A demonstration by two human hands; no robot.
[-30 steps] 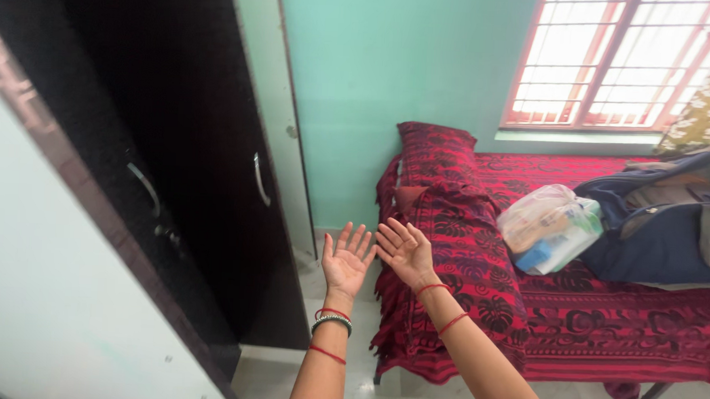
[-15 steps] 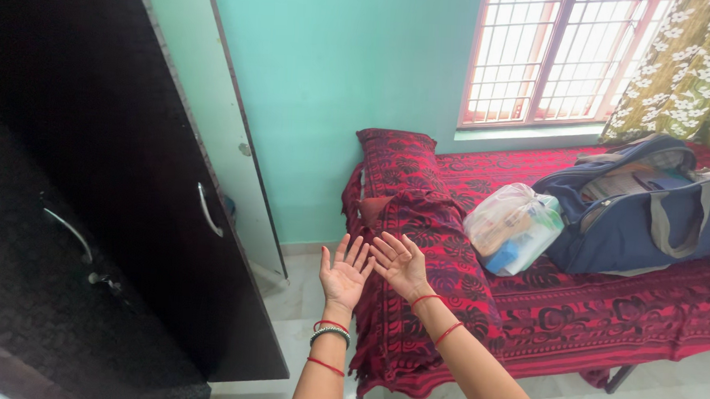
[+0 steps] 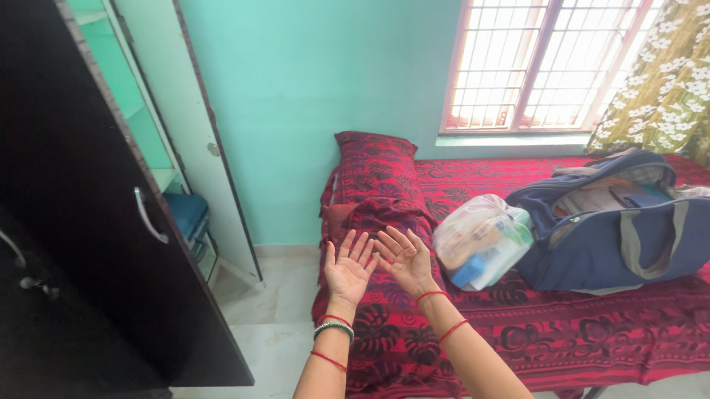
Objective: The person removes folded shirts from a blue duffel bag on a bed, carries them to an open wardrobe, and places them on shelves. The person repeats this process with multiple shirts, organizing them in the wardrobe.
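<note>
Both hands are raised side by side in front of the body, palms up and fingers spread, grasping nothing. Left hand (image 3: 348, 265) and right hand (image 3: 404, 259) stand just beside each other, fingertips nearly meeting, over the near corner of the bed (image 3: 574, 340). Thin red threads circle both wrists, and the left wrist also carries a beaded bangle (image 3: 332, 329).

Nearest to them on the bed is a folded red patterned cloth (image 3: 386, 217), lying just past the fingertips and in front of the matching pillow (image 3: 375, 162) at the head end. Further to the right sit a clear plastic bag (image 3: 482, 238) of packets and an open blue duffel bag (image 3: 621, 221); the bag touches the duffel's side. Both are apart from the hands.

To the left stands a dark wardrobe (image 3: 87, 210) with metal handles, its doors apparently shut, though the angle is steep. A pale door (image 3: 189, 126) beside it shows shelves behind.

As a judgement, nothing is in hand at this stage: the hands are bare and displayed. Any pick-up on the bed would call for turning the palms down and reaching forward.
</note>
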